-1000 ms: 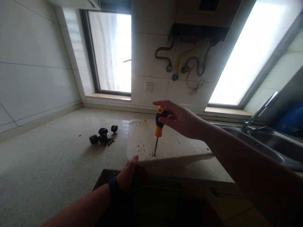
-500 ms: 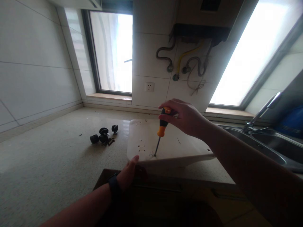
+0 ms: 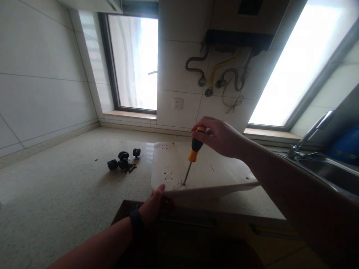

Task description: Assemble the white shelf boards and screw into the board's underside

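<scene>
Screwdriver (image 3: 191, 156) now tilted, tip down-left

Both forearms are bare and sleeveless, and a dark wristband (image 3: 136, 221) circles the left wrist.

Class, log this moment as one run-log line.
right hand: grips screwdriver, tip on white panel | left hand: steadies panel's near edge | casters: on counter

Left hand (image 3: 153, 207) fingers tucked under the white board (image 3: 202, 170), can't see them. Blue thing (image 3: 346, 145) cut off at right edge. Bits by the wheels (image 3: 122, 163) too small.
</scene>
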`<control>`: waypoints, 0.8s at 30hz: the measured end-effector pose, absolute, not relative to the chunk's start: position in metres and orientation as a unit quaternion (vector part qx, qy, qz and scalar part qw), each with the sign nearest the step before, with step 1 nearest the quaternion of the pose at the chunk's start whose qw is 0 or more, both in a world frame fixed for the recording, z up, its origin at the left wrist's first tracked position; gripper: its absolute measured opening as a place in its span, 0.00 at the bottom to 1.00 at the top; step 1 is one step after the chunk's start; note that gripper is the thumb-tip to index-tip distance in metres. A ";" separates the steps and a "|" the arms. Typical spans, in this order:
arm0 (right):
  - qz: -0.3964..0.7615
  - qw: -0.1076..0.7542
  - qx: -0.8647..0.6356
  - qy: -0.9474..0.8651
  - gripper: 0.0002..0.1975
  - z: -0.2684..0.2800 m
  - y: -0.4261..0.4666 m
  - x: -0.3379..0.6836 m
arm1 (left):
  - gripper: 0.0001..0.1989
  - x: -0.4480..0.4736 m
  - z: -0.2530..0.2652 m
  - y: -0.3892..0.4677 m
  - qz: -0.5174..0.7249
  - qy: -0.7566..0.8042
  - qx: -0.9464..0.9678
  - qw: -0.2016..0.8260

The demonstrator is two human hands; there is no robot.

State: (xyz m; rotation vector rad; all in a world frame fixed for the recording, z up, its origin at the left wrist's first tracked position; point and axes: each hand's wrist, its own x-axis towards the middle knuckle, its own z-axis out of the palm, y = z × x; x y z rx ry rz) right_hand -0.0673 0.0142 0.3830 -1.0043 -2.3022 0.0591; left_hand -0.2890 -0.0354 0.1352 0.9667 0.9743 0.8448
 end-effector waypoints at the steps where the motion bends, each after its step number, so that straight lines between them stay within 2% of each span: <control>1: 0.064 0.300 -0.362 -0.880 0.17 0.383 0.015 -0.065 | 0.46 -0.289 0.135 -0.035 0.380 0.435 0.430 0.693; 5: 0.205 0.263 -0.315 -0.889 0.24 0.384 0.017 -0.060 | 0.45 -0.288 0.134 -0.035 0.384 0.424 0.429 0.699; 6: 0.192 0.269 -0.322 -0.887 0.23 0.384 0.016 -0.060 | 0.45 -0.288 0.135 -0.035 0.387 0.423 0.427 0.699; 8: 0.095 0.287 -0.357 -0.884 0.20 0.385 0.012 -0.063 | 0.46 -0.288 0.137 -0.036 0.390 0.424 0.429 0.696; 11: -0.044 0.278 -0.414 -0.866 0.21 0.386 0.007 -0.067 | 0.45 -0.288 0.139 -0.037 0.386 0.427 0.436 0.692; 14: -0.017 0.235 -0.420 -0.876 0.23 0.387 0.008 -0.064 | 0.44 -0.289 0.137 -0.036 0.384 0.429 0.437 0.691; 19: 0.156 0.233 -0.330 -0.902 0.27 0.386 0.010 -0.062 | 0.44 -0.291 0.133 -0.035 0.378 0.436 0.435 0.691; 22: 0.080 0.273 -0.372 -0.884 0.22 0.386 0.006 -0.067 | 0.45 -0.291 0.135 -0.036 0.372 0.437 0.438 0.692; 24: 0.015 0.276 -0.412 -0.868 0.23 0.386 0.003 -0.070 | 0.46 -0.291 0.136 -0.037 0.368 0.437 0.441 0.693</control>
